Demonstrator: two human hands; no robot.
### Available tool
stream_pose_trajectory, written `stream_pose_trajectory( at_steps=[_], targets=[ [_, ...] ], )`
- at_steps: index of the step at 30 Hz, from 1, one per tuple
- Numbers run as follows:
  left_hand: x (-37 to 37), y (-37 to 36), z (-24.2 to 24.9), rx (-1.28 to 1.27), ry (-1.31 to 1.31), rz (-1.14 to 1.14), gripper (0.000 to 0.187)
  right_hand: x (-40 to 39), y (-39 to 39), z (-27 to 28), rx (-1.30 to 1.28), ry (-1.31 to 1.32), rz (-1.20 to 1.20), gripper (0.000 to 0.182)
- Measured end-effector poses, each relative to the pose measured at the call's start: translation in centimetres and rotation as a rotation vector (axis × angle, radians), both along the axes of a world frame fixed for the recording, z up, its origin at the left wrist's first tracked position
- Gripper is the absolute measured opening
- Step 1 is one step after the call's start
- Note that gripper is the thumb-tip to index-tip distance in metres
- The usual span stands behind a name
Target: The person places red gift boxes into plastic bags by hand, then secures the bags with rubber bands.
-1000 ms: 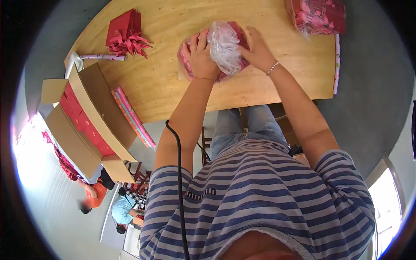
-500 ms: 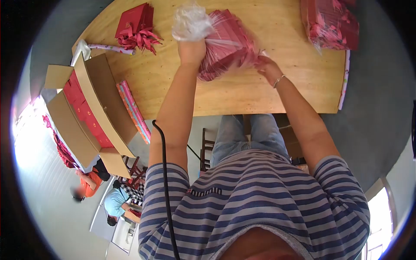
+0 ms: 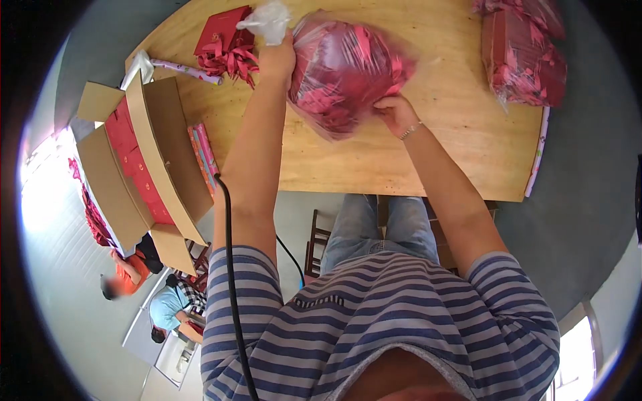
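Observation:
A clear plastic bag [image 3: 348,73] full of red paper gift bags with red ribbon handles is held up over the wooden table. My left hand [image 3: 275,61] grips its gathered top, and a crumpled whitish tuft of plastic [image 3: 269,21] sticks out above the fist. At the bag's lower right side, my right hand [image 3: 398,115] pinches the plastic with its fingertips. The bag is slightly blurred by motion.
Red gift bags [image 3: 224,33] are stacked at the table's [image 3: 461,147] back left. Another filled plastic bag [image 3: 525,63] lies at the right. An open carton [image 3: 157,140] of red items stands at left, near patterned rolls [image 3: 202,150]. Two people are beyond the carton.
The filled bag has turned so that ribbons now face up. My left hand has shifted slightly left and up, and my right hand slightly left and down, still at the bag's side.

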State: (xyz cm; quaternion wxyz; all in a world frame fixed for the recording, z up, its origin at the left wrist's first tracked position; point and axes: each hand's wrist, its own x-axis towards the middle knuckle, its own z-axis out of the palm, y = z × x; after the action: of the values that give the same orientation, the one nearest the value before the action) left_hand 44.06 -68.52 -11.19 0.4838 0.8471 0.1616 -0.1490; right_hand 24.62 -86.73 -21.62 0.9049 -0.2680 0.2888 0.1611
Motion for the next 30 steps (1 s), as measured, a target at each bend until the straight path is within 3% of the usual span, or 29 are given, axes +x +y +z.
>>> stream_pose_trajectory(
  at_steps=[1, 2, 3, 6, 8, 9, 10, 11, 12, 14, 18, 20, 21, 23, 25, 26, 28, 29, 30],
  targets=[
    [-0.2, 0.4, -0.1, 0.024, 0.067, 0.088, 0.053, 0.1, -0.6, 2.0, -0.003, 0.001, 0.007, 0.036],
    [-0.8, 1.0, -0.6, 0.021, 0.077, 0.093, 0.053, -0.2, -1.3, 4.3, -0.192, 0.056, 0.047, 0.029],
    [-1.8, 1.7, -1.3, -0.156, 0.164, 0.167, 0.052, -0.6, -2.2, 6.5, -0.383, 0.110, 0.092, 0.024],
    [-9.0, 2.8, -4.7, -0.634, 0.525, 0.490, 0.047, -2.3, -6.5, 10.2, -0.734, 0.001, 0.380, 0.040],
    [-13.9, 3.7, -11.2, -0.812, 0.614, 0.617, 0.042, -3.1, -7.4, 8.4, -1.096, 0.028, 0.521, 0.059],
    [-16.9, 4.2, -14.7, -0.820, 0.631, 0.630, 0.042, -3.7, -6.7, 6.8, -1.274, 0.077, 0.550, 0.062],
    [-19.5, 4.5, -18.0, -0.389, 0.434, 0.321, 0.047, -4.4, -5.8, 5.3, -1.455, 0.123, 0.581, 0.065],
    [-20.3, 3.9, -18.6, 0.031, 0.220, 0.007, 0.053, -5.2, -4.5, 4.5, -1.484, -0.072, 0.359, 0.062],
    [-20.4, 3.4, -19.3, 0.016, 0.234, 0.018, 0.053, -5.3, -4.9, 4.2, -1.496, -0.069, 0.380, 0.062],
    [-20.4, 3.2, -19.4, -0.363, 0.333, 0.497, 0.060, -5.4, -4.8, 4.1, -1.478, 0.003, 0.410, 0.059],
    [-18.8, 3.1, -15.5, -0.256, 0.527, 0.434, 0.062, -4.3, -6.8, 5.0, -1.401, 0.031, 0.620, 0.058],
    [-19.0, 3.2, -16.4, -0.271, 0.457, 0.397, 0.064, -1.8, -8.0, 5.0, -1.788, -0.541, 0.444, 0.057],
    [-19.0, 3.4, -16.4, -0.276, 0.459, 0.413, 0.064, 0.7, -6.6, 8.6, -1.676, -0.472, 0.490, 0.058],
    [-18.6, 3.3, -15.7, -0.166, 0.471, 0.298, 0.064, 5.3, -6.3, 8.5, -1.905, -0.904, 0.522, 0.056],
    [-18.1, 3.7, -14.5, -0.114, 0.484, 0.235, 0.063, 9.0, -4.2, 7.8, -1.768, -0.897, 0.794, 0.053],
    [-18.0, 4.0, -13.9, -0.050, 0.495, 0.165, 0.061, 10.4, -2.7, 7.7, -1.762, -0.903, 0.811, 0.053],
    [-18.5, 4.7, -12.3, -0.099, 0.475, 0.176, 0.059, 12.0, 0.6, 7.2, -1.190, -0.597, 1.071, 0.052],
    [-18.8, 5.2, -11.9, -0.142, 0.443, 0.175, 0.056, 11.5, 1.6, 6.8, -1.177, -0.602, 1.085, 0.052],
    [-19.8, 6.0, -12.6, -0.139, 0.450, 0.191, 0.056, 10.4, 2.7, 6.5, -1.235, -0.610, 1.280, 0.053]
  ],
)
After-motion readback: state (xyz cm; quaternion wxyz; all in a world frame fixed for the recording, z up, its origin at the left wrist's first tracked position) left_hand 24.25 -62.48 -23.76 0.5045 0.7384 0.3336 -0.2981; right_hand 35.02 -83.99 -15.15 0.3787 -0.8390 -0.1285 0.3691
